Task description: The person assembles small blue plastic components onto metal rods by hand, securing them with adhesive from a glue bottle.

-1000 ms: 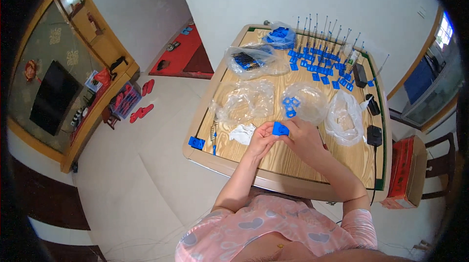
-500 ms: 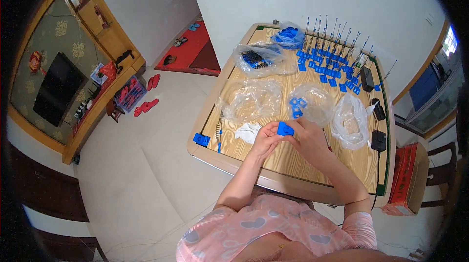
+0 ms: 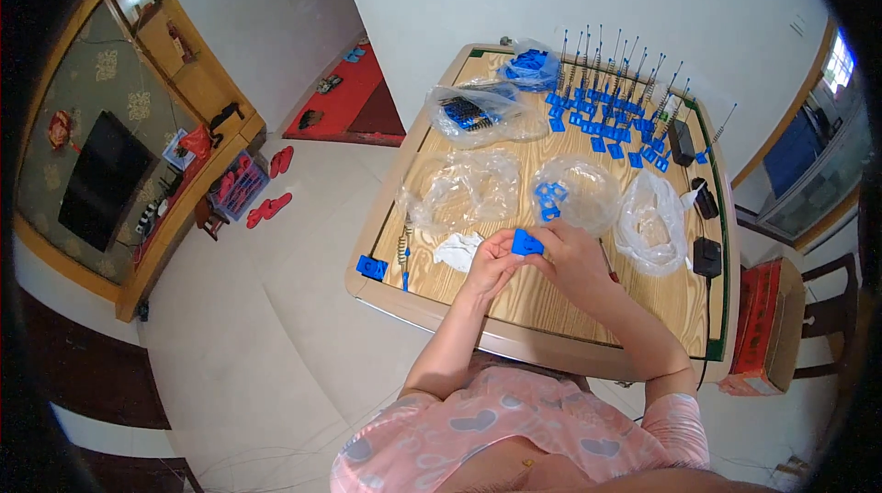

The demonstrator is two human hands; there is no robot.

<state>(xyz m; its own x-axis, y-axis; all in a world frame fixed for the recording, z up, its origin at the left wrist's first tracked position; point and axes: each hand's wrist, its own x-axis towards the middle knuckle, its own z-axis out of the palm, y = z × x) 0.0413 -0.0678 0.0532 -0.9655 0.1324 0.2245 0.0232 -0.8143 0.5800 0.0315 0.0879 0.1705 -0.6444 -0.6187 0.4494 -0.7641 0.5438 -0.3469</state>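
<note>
Between both hands, above the near part of the wooden table (image 3: 542, 300), is a small blue plastic block (image 3: 526, 242). My left hand (image 3: 492, 263) pinches it from the left, fingers closed. On its other side my right hand (image 3: 571, 257) grips it too, its fingertips partly hidden behind the piece. Just beyond the hands, small blue plastic parts (image 3: 551, 192) lie in a clear plastic bag (image 3: 593, 194). A crumpled white tissue (image 3: 457, 252) rests left of my left hand. Farther left are a spring on a rod (image 3: 403, 249) and blue blocks (image 3: 371, 267) at the table's corner.
Many spring rods on blue bases (image 3: 614, 116) stand upright at the far right. Bags of blue parts (image 3: 530, 70) and black springs (image 3: 469, 113) sit at the back. A white bag (image 3: 650, 226), a black adapter (image 3: 706, 256) and a red carton (image 3: 758, 328) are on the right.
Both hands keep hold of the blue block, which looks slightly turned. The whole view has shifted a little, moving the table's contents slightly left in the picture.
</note>
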